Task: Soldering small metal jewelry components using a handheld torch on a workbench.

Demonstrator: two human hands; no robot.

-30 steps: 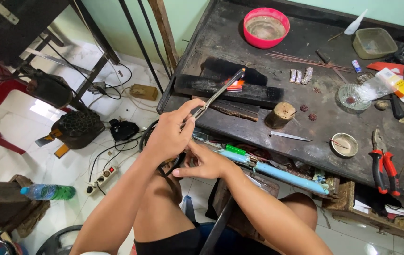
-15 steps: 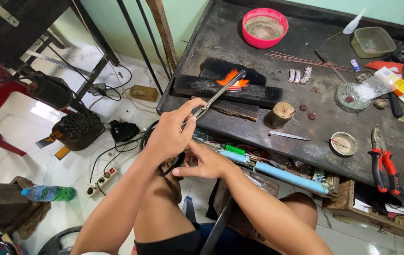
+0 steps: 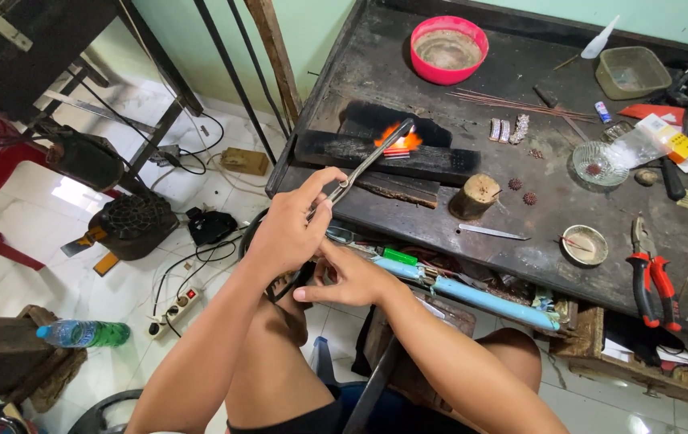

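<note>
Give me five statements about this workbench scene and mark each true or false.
1. The left hand holds long tweezers toward a flame. True.
2. The flame burns on a dark block. True.
3. The bowl at the back of the bench is blue. False: it is pink.
4. The red-handled pliers are in the right hand. False: they lie on the bench, far from both hands.
5. A green bottle lies on the floor. True.
</note>
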